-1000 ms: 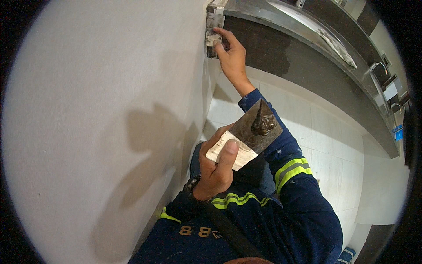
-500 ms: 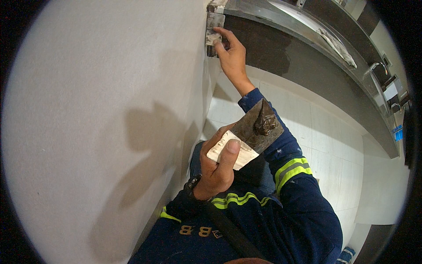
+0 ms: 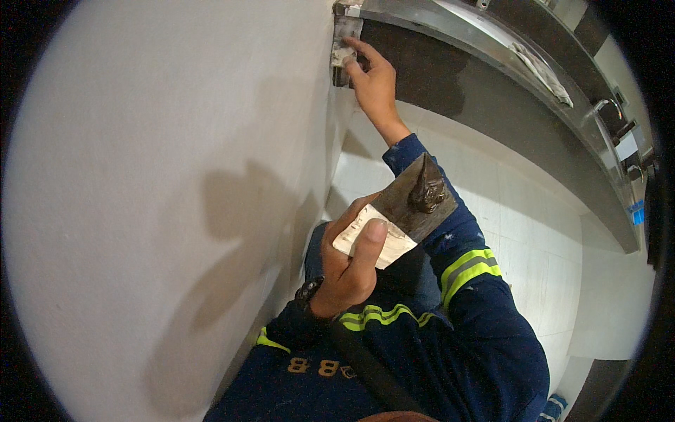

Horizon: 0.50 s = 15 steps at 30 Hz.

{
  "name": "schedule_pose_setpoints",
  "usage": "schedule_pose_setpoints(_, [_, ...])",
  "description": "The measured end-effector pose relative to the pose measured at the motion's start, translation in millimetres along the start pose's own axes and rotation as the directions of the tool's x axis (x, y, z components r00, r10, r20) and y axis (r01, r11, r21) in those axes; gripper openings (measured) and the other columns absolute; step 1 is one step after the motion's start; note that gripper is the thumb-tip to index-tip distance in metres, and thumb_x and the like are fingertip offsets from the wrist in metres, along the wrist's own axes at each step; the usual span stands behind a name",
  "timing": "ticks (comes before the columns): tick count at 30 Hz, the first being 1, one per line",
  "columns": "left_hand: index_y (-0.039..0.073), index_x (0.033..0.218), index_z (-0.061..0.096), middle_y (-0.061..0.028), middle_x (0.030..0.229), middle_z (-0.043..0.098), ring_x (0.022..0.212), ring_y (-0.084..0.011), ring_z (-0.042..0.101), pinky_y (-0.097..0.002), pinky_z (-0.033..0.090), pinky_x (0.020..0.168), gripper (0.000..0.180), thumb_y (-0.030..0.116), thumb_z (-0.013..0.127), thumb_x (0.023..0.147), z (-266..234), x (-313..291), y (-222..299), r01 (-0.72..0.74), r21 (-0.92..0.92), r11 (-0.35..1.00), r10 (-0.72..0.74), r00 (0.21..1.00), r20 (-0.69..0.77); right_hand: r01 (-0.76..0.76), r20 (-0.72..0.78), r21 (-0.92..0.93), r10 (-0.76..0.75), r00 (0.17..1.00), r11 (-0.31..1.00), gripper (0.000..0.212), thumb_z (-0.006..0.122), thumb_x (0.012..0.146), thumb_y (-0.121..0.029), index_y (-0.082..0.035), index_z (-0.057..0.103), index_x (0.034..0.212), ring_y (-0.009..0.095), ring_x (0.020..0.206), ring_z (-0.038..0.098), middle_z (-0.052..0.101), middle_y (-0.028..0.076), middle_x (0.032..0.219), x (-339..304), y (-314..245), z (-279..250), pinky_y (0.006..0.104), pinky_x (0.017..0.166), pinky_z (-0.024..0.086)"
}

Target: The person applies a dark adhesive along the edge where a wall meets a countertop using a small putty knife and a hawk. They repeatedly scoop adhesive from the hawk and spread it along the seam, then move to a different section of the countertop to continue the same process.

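My left hand (image 3: 351,271) grips a wide putty knife by its pale, worn handle (image 3: 394,246), thumb on top. On its grey blade (image 3: 402,205) sits a lump of dark brown, shiny paste (image 3: 430,191). Farther off, my right hand (image 3: 376,81) reaches to where the dark counter front (image 3: 422,70) meets the wall. There it holds a second putty knife (image 3: 347,29) with a pale handle and smeared greyish blade, the index finger stretched along it. The blade lies at the counter's end, close to the wall; whether it touches the surface I cannot tell.
A plain light wall (image 3: 155,141) rises close on my left, with my shadow on it. The counter curves away to the right, bearing a cloth (image 3: 541,74) and a tap (image 3: 606,107). Pale floor tiles (image 3: 520,211) lie below. A blue object (image 3: 554,406) is at lower right.
The view has shifted slightly. My right index finger has straightened a little along the second putty knife; my left hand keeps its hold on the paste-loaded one.
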<state>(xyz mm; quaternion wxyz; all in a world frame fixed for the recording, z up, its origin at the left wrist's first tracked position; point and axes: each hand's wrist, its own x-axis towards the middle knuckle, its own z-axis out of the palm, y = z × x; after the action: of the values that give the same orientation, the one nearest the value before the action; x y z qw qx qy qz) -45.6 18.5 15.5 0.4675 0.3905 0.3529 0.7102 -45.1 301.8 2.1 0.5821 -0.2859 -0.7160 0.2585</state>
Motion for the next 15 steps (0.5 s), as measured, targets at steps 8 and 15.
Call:
schedule_pose_setpoints(8, [-0.006,0.121,0.05,-0.0143,0.107,0.06,0.096,-0.019,0.058,-0.0311,0.046,0.085,0.044,0.027,0.048,0.092,-1,2,4,-0.032,0.043,0.999,0.03,0.999,0.043,0.003,-0.022,-0.03,-0.004,1.0,1.0,0.037,0.06,0.076,-0.011,-0.008,0.066,0.112,0.016,0.067,0.058,0.069,0.013,0.096,0,1,-2,0.0294,0.07,0.049])
schedule_pose_setpoints(15, [-0.008,0.116,0.054,-0.0121,0.088,0.066,0.078,-0.0135,0.063,-0.0265,0.049,0.071,0.039,0.024,0.048,0.094,-1,6,-5,-0.19,0.037,0.981,0.189,0.982,0.031,-0.023,0.019,0.012,0.023,1.0,1.0,0.036,0.057,0.077,-0.01,-0.004,0.065,0.112,0.015,0.069,0.056,0.068,0.012,0.092,-16,-11,-8,0.0283,0.069,0.048])
